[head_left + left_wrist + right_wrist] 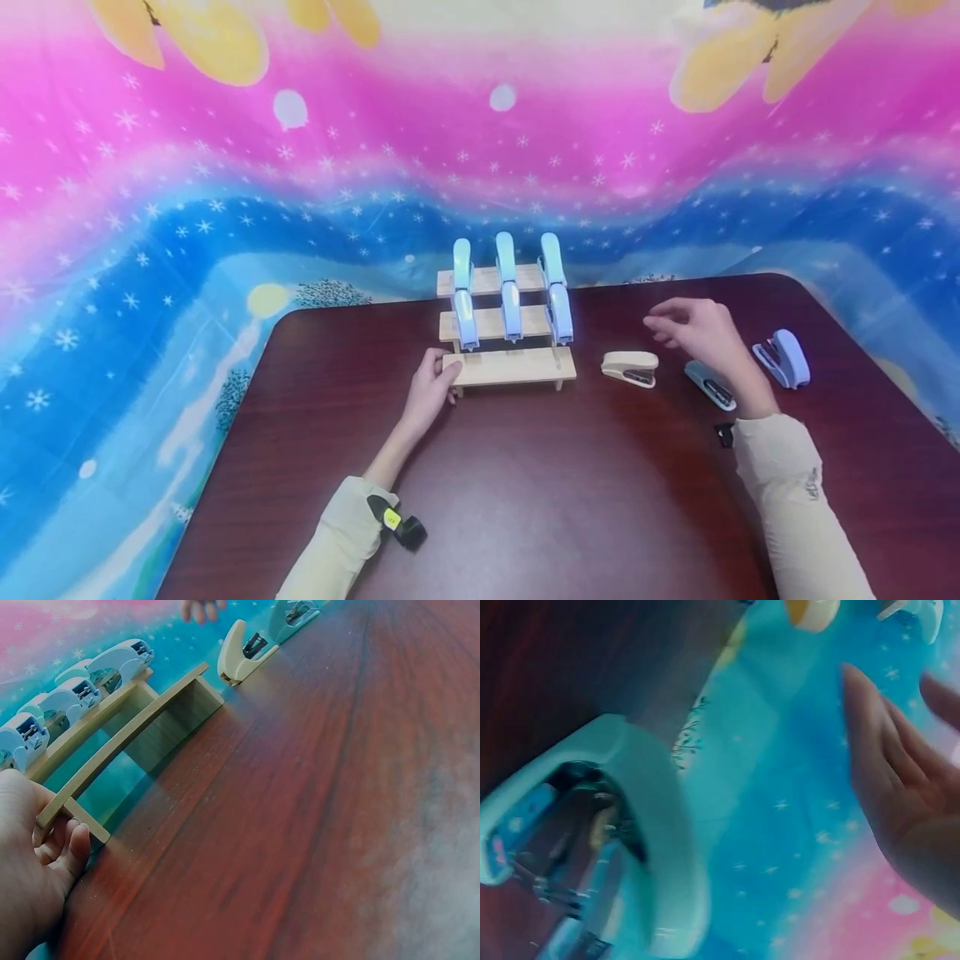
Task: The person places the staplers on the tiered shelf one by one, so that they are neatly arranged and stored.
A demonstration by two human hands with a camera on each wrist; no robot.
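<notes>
A three-tier wooden rack [509,367] stands on the table, its upper tiers bearing teal staplers [505,252] at the top and pale lavender staplers [512,310] in the middle. My left hand [431,387] grips the left end of the lowest shelf [127,746], which bears nothing. Over the table to the right, my right hand [693,333] hovers with relaxed fingers and holds nothing. Below it lie a cream stapler [628,367] and a grey-green stapler [708,384], the latter large in the right wrist view. A lavender stapler [783,358] rests farther right.
The dark reddish-brown table [525,483] has a rounded far edge. Behind it hangs a pink and blue patterned cloth [375,167]. A small black object [723,434] is beside my right sleeve, and a black strap [397,521] is around my left sleeve.
</notes>
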